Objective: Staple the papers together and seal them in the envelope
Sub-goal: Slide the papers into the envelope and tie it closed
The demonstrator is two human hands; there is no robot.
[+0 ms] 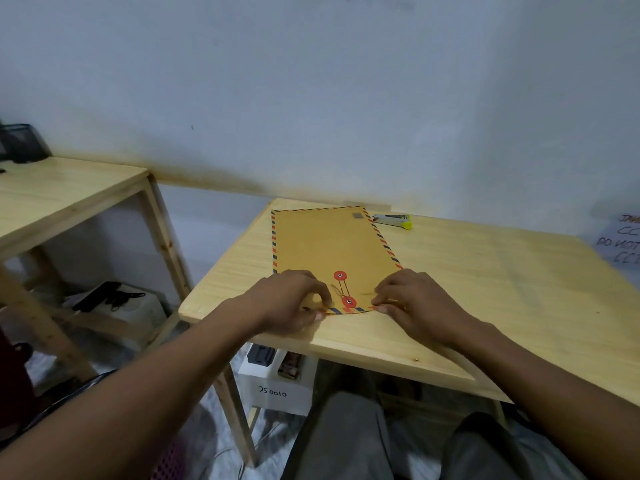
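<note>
A brown envelope with a red-and-blue striped border lies flat on the wooden tabletop, its flap end nearest the person. Two red string-tie discs sit at the near end, one on the flap. The left hand pinches the near left edge of the flap; the right hand pinches the near right edge. A stapler with a yellow end rests just beside the envelope's far right corner
</note>
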